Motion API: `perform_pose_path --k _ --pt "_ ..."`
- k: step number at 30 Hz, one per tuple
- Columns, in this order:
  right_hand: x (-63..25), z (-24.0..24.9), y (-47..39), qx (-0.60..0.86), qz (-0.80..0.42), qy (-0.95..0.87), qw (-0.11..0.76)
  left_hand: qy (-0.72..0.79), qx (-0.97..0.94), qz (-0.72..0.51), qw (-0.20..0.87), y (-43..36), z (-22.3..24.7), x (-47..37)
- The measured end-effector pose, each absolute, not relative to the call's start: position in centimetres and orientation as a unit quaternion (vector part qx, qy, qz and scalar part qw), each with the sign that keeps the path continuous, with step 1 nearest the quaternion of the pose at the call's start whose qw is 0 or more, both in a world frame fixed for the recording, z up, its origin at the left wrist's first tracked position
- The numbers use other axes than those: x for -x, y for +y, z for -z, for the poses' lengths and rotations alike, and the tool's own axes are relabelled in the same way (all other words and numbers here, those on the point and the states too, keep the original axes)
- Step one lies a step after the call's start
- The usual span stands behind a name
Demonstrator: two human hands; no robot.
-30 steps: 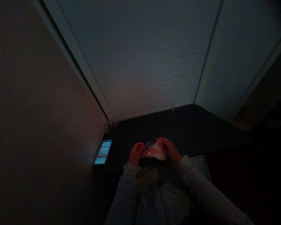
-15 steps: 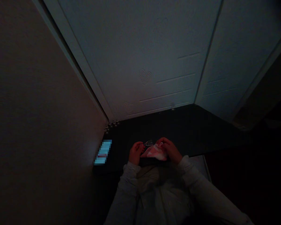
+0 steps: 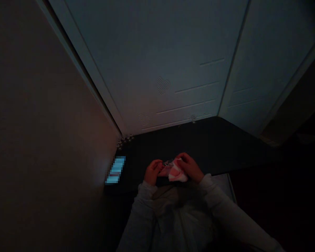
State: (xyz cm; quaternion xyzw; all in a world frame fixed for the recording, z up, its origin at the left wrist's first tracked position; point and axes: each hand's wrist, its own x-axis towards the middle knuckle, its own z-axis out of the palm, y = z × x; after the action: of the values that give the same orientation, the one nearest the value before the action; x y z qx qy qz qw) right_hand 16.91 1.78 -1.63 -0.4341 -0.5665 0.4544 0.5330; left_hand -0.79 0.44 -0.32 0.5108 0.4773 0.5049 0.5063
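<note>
My left hand [image 3: 153, 171] is closed, fingertips pinched at one end of a small clear glass-like piece [image 3: 168, 162]. Its exact kind is hard to make out in the dim light. My right hand [image 3: 190, 167] is closed on a pink and white cloth [image 3: 177, 172], which bunches up against the other end of the clear piece. Part of the cloth also hangs toward my left fingers. Both hands are close together above the near edge of a dark table [image 3: 199, 140].
Several small shiny clear pieces [image 3: 124, 139] stand in the table's far left corner. One more clear piece [image 3: 193, 119] stands by the white panel [image 3: 152, 63] with embossed hearts. A lit, pixelated screen [image 3: 116, 170] lies at the left, beside the wall [image 3: 55, 140].
The cloth has shifted and folded, showing more white toward me and covering more of the clear piece. My right hand has turned slightly; my left stays nearly in place.
</note>
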Motion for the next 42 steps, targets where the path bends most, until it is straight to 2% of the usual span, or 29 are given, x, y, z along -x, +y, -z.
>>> perform_pose_path --k 14,23,28,42 --pt "-16.4 1.6 1.8 0.459 -0.401 -0.581 0.539 0.478 -0.509 -0.497 0.515 0.4 0.3 0.7" --pt "-16.5 1.1 1.6 0.471 -0.360 -0.643 0.484 0.480 -0.501 -0.498 0.520 0.2 -0.1 0.5" --pt "-16.6 1.0 1.6 0.469 -0.396 -0.646 0.453 0.484 -0.506 -0.497 0.512 0.2 -0.1 0.5" --pt "-16.5 0.9 1.3 0.452 -0.399 -0.660 0.448 0.487 -0.507 -0.496 0.510 0.2 -0.1 0.4"
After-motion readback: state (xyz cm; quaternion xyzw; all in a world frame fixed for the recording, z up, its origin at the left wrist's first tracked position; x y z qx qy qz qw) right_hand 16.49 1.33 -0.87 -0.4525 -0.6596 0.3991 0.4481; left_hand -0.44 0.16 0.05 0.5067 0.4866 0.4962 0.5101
